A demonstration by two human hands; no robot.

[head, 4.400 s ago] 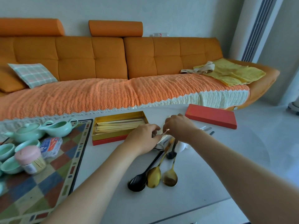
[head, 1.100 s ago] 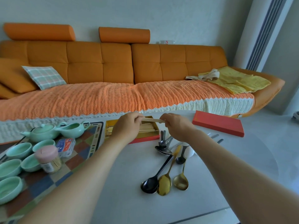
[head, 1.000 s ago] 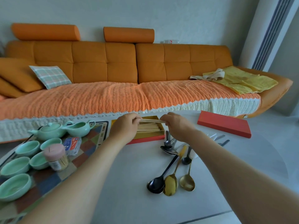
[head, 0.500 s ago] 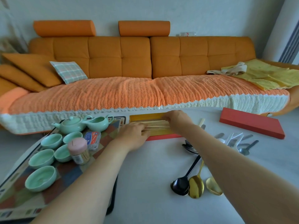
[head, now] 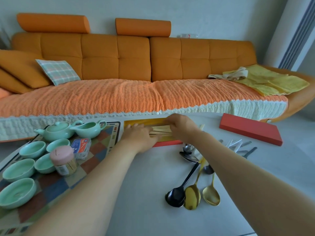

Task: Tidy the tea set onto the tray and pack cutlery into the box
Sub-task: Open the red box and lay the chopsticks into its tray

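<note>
1. The table carries everything; the tray lies at its left, already bearing the teapot, the pitcher and the pale green cups, so I judge the tea half of the job done, or near it.
2. The box sits at the far edge just right of the tray, gold inside and red outside; its red lid lies well apart to the right.
3. My left hand rests flat over the box's left part, fingers spread and gripping nothing that I can see; my right hand curls down over the right end of the chopsticks in the box; whether it pinches them or only presses them level I cannot tell, since my knuckles hide the tips.
4. The spoons, one black and two gold, lie near me with handles running under my right forearm; smaller silver cutlery lies between them and the box, and more pieces lie below the lid.
5. Risks from here: drawing my right arm back low could drag the spoon handles and scatter them; chopsticks left askew could ride up on the box wall and stop the lid seating; one stray chopstick pokes out past my right hand, outside the box, and is easily forgotten.
</note>
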